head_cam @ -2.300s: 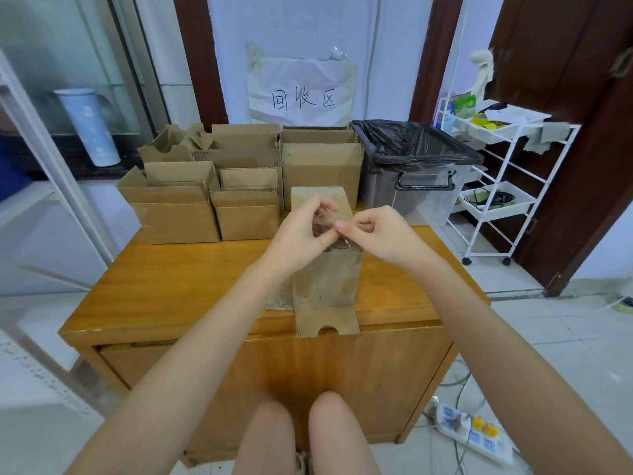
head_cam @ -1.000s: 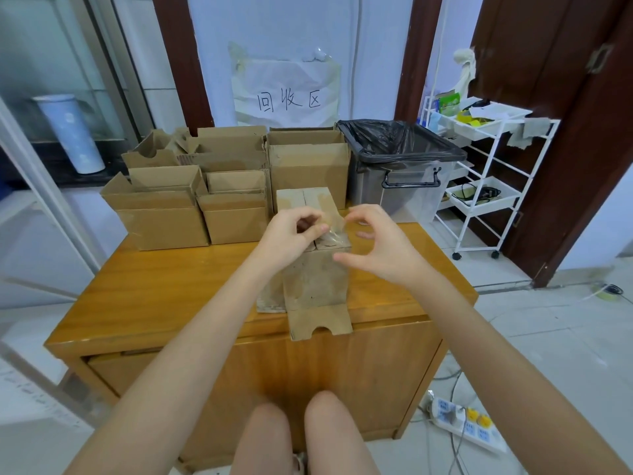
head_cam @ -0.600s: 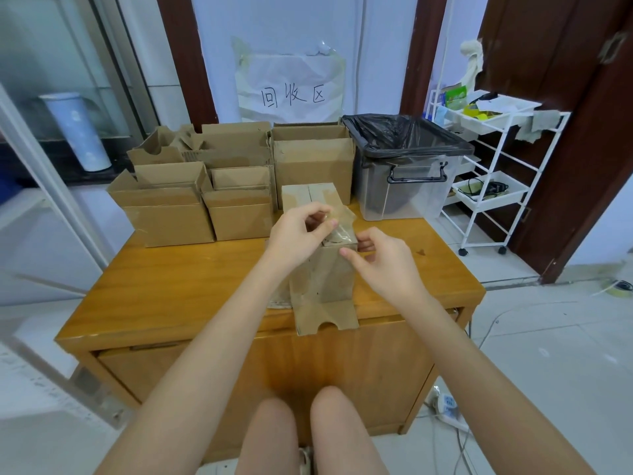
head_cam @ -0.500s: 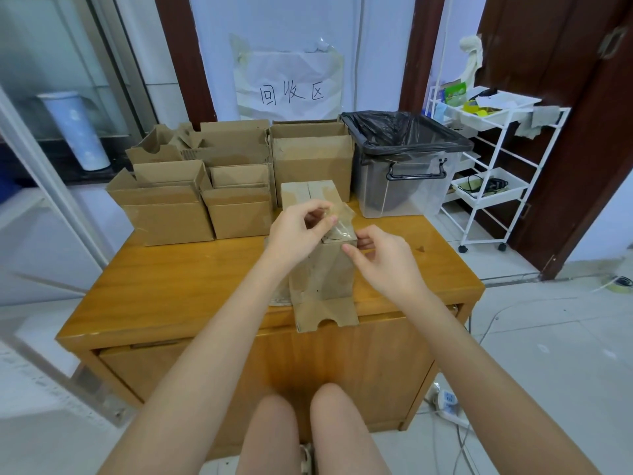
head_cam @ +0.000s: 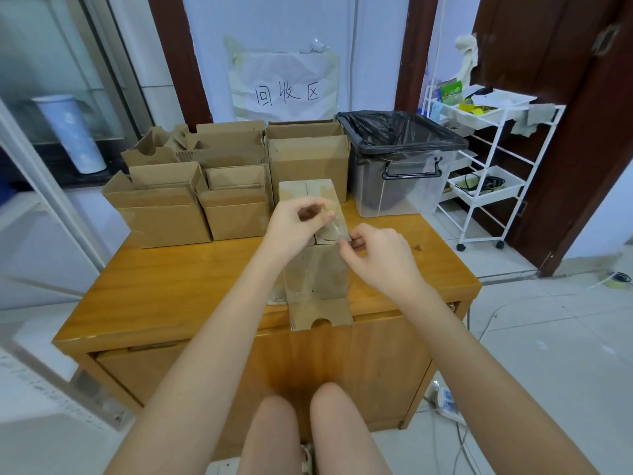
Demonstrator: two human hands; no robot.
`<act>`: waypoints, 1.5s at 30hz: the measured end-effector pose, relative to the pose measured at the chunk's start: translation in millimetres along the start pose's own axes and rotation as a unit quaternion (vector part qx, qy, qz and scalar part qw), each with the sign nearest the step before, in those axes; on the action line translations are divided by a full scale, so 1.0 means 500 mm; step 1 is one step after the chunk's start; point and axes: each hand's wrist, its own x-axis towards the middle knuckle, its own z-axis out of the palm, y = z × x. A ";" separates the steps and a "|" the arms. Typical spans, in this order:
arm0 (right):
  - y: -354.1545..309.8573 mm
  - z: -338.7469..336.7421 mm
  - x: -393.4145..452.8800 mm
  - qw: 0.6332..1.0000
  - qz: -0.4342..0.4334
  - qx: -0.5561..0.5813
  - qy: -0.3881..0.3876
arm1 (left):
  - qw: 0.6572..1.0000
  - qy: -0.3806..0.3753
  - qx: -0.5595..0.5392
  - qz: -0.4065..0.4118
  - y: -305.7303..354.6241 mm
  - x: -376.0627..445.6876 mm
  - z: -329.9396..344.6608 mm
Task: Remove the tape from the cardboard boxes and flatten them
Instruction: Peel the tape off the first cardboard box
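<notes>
I see both of my hands at the top of the small cardboard box [head_cam: 317, 269], which stands upright near the front edge of the wooden tabletop [head_cam: 178, 279], one bottom flap hanging over that edge. My left hand [head_cam: 291, 224] is raised above the box's near top edge, its fingers [head_cam: 322, 214] curled in and pressed together with the thumb, pinching the loose end of a clear strip of tape [head_cam: 334, 228]. The strip runs down from that pinch to the box's top right corner. My right hand [head_cam: 380, 255] sits just beside that corner, fingers curled, thumb and forefinger closed on the lower end of the tape where it meets the cardboard; I cannot tell whether they also grip the box edge itself.

Behind the box, at the back of the tabletop, stands a group of opened cardboard boxes [head_cam: 226, 186], touching one another. To their right is a clear plastic bin [head_cam: 400, 180] lined with a black bag. A white wire cart [head_cam: 486, 159] stands on the floor further right, and a paper sign [head_cam: 284, 87] is taped to the wall.
</notes>
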 end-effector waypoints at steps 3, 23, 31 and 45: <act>-0.005 -0.005 -0.001 1.000 -0.008 0.000 -0.009 | 0.999 0.008 -0.027 0.018 0.006 -0.002 -0.003; 0.007 -0.007 0.007 0.998 -0.036 0.031 -0.031 | 1.000 0.024 0.013 -0.007 -0.016 0.013 0.019; 0.013 -0.005 0.008 0.998 -0.051 0.015 -0.020 | 0.999 0.012 0.039 -0.001 -0.008 0.009 0.019; 0.035 0.023 -0.011 0.976 0.075 0.205 0.023 | 0.998 0.019 0.065 -0.006 -0.018 0.015 0.025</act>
